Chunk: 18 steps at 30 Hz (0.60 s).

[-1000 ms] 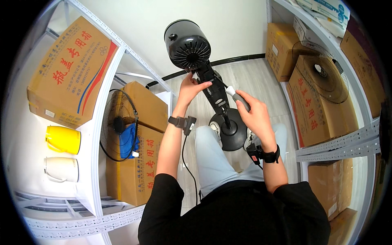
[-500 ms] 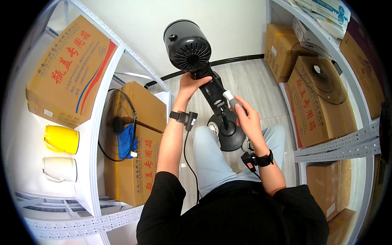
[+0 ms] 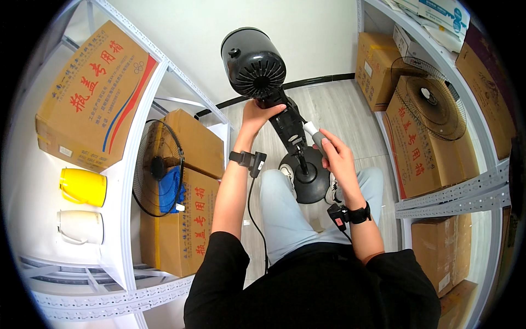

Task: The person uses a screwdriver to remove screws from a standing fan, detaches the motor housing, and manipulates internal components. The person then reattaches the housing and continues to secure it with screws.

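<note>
A black pedestal fan without its grille stands before me, its round motor housing (image 3: 255,60) tilted at the top of a dark column (image 3: 289,130). Its round base (image 3: 308,183) rests on the floor between my shoes. My left hand (image 3: 256,116) is closed round the neck just under the housing, thumb across the front. In my right hand (image 3: 337,153) is a screwdriver (image 3: 315,133) with a grey and white handle. It points up and left toward the column; whether its tip touches the column is hard to make out.
A fan grille (image 3: 159,167) with a blue cloth (image 3: 171,189) leans against cardboard boxes (image 3: 192,219) at left. Another grille (image 3: 430,98) leans on a box (image 3: 416,148) at right. Metal shelves flank me; yellow (image 3: 82,186) and white (image 3: 79,226) pitchers stand on the left one.
My right hand and the screwdriver have shifted slightly right, a little away from the column. The fan's housing has moved very slightly to the right; my left hand keeps its hold.
</note>
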### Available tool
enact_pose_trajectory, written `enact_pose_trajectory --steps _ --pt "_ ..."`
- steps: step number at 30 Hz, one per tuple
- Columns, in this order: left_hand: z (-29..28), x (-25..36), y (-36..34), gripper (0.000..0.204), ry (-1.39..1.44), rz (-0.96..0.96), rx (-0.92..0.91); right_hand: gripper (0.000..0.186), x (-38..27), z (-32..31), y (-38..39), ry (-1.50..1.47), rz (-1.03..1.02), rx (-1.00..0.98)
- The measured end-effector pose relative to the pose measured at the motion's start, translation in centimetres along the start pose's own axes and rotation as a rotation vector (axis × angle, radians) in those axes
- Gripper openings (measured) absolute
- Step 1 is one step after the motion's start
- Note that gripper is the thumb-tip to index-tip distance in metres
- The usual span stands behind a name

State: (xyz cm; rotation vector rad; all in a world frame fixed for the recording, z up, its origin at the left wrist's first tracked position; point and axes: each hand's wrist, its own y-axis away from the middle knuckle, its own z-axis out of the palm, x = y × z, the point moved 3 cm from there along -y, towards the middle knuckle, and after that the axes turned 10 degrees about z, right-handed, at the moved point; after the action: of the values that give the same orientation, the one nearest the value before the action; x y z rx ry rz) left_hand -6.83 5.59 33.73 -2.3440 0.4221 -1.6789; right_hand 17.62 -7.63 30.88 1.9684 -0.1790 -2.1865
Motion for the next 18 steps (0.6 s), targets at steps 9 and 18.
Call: enact_pose_trajectory --steps 9,18 --pt "0.2 -0.2 0.1 0.038 0.038 -0.022 0.006 0.038 -0.4 1.2 1.2 0.462 -0.538 0.260" --pt "0.3 -0.1 0.4 0.039 0.059 -0.002 0.024 0.036 -1.2 -0.3 1.1 0.283 -0.247 0.199"
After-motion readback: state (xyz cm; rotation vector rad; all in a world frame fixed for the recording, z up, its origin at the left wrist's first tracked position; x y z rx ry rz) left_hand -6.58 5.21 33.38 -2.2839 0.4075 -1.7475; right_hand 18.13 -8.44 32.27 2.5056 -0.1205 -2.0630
